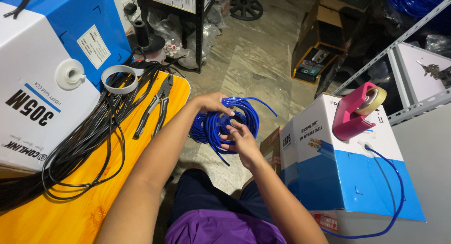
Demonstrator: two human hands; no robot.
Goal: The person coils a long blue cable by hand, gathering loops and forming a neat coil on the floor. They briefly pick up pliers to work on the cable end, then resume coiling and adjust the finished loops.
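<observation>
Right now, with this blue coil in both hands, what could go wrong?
1. The coil is held in the air by the left hand and right hand with nothing binding it, and one end sticks out loose; the loops could spring apart or tangle.
2. The tape dispenser sits near the box edge by the right arm and might get knocked off.

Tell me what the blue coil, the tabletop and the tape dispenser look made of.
Blue coil: cable with a glossy plastic-looking jacket; it bends freely in the left hand and right hand. Tabletop: wood, grain visible, yellow-orange finish. Tape dispenser: probably moulded plastic, smooth pink.
</observation>
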